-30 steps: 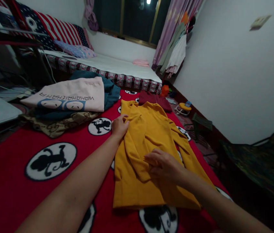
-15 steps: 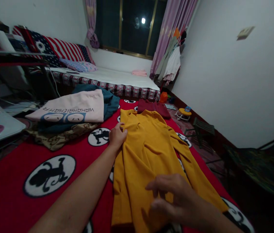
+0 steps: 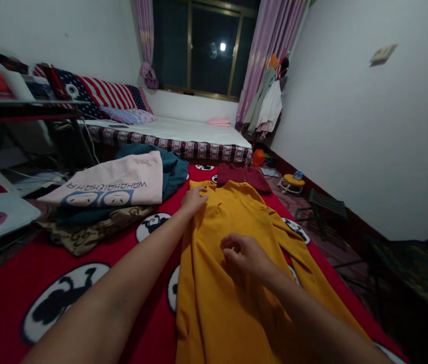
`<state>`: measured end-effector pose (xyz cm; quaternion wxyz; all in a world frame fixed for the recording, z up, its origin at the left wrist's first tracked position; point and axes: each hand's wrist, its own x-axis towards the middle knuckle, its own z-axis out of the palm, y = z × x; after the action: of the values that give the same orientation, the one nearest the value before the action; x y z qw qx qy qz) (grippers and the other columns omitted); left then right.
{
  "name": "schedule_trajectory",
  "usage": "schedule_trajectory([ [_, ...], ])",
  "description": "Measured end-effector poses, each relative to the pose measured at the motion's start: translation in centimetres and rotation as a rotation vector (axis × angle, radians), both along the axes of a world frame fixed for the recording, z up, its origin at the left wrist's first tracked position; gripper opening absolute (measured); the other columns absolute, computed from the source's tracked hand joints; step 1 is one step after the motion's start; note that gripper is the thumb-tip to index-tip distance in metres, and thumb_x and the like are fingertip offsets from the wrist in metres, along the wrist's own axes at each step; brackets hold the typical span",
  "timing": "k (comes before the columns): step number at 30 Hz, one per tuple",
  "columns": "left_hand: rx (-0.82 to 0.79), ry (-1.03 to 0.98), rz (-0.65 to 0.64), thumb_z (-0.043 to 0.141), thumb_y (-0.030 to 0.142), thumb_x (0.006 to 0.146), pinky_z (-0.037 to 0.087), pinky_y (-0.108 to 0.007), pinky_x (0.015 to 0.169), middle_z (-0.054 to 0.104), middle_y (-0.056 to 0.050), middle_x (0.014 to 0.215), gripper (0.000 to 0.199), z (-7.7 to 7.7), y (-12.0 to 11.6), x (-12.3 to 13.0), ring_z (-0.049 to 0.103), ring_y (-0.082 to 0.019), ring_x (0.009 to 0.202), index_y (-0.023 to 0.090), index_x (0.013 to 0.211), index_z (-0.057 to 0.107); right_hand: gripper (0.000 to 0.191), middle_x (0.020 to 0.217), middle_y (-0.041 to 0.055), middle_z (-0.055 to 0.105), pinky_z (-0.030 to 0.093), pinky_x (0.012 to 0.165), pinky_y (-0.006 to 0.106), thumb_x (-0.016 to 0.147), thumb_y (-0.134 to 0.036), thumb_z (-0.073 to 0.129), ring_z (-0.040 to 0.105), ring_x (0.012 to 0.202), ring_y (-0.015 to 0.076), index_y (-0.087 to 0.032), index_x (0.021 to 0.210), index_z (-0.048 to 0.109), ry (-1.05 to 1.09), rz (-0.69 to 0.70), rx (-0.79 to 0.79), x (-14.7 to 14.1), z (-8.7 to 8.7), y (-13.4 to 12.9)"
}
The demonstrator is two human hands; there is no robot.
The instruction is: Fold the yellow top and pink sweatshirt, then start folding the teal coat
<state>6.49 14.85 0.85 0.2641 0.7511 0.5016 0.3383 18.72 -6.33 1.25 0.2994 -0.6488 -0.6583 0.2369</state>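
Mustard-yellow top (image 3: 229, 313) lies with red blanket (image 3: 153, 303) wide beyond its left edge, left hand (image 3: 194, 200) at its shoulder, grip unclear, right hand (image 3: 247, 254) half-curled, empty.

The room is dim from where I stand, the light cool and weak. Well beyond the fingers (image 3: 232, 237) of the right hand (image 3: 250, 257), a small white glare shows in the dark window (image 3: 206, 71). Just below those fingers, soft shadow darkens the yellow garment (image 3: 242, 215). The wall (image 3: 350, 136) to their right is pale; lower on that side, the patterned fabric (image 3: 422, 275) sinks into murk, its detail smeared. Nearer than the fingers, the left forearm (image 3: 123, 293) looks stretched toward the edge.
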Motion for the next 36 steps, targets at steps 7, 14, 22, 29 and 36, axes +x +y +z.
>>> schedule_trajectory([
  [7,-0.118,-0.085,-0.215,0.075,0.019,0.058,0.051,-0.025,0.064,0.070,-0.003,0.066,0.019,0.2,4.9,3.4,0.065,-0.018,0.063,0.013,0.076,0.076,0.023,0.078,0.0013,0.061,0.039,0.066,0.023,0.075,-0.010,0.060,0.054,0.071,0.0133,-0.020,0.094,0.069,-0.143,0.044,0.079,-1.8,-1.4,-0.6],
  [14,0.020,-0.272,-0.132,0.052,0.023,0.081,0.051,-0.029,0.082,0.069,-0.013,0.111,0.043,-0.7,5.1,3.0,0.066,-0.020,0.093,0.009,0.121,0.063,0.020,0.080,0.0021,0.059,0.040,0.064,0.023,0.084,-0.014,0.053,0.053,0.069,0.0125,-0.019,0.097,0.067,0.035,-0.098,0.288,-0.6,-1.8,-1.4],
  [22,0.240,-0.054,-0.292,0.063,0.008,0.065,0.040,-0.036,0.102,0.061,-0.008,0.118,0.044,-2.3,2.8,-1.0,0.054,-0.024,0.113,0.017,0.107,0.071,0.027,0.096,0.0054,0.066,0.047,0.080,0.031,0.088,-0.017,0.050,0.060,0.087,0.0175,-0.020,0.111,0.065,-0.069,0.001,0.096,1.3,-1.9,-1.9],
  [29,0.369,0.380,-1.029,0.065,0.014,0.078,0.040,-0.032,0.096,0.061,-0.006,0.117,0.031,0.6,-7.6,-7.8,0.055,-0.021,0.108,0.027,0.105,0.071,0.046,0.128,0.0065,0.049,0.047,0.092,0.032,0.080,-0.005,0.054,0.054,0.113,0.0190,-0.029,0.118,0.063,-0.160,0.357,0.124,4.1,-0.3,-6.4],
  [36,0.295,0.342,-1.206,0.073,0.027,0.077,0.037,-0.031,0.092,0.062,-0.003,0.109,0.020,1.9,-17.5,-10.8,0.054,-0.020,0.105,0.029,0.097,0.070,0.046,0.137,0.0063,0.044,0.046,0.095,0.036,0.081,-0.006,0.057,0.049,0.122,0.0220,-0.032,0.118,0.064,-0.258,0.474,0.161,3.5,0.2,-9.8],
])
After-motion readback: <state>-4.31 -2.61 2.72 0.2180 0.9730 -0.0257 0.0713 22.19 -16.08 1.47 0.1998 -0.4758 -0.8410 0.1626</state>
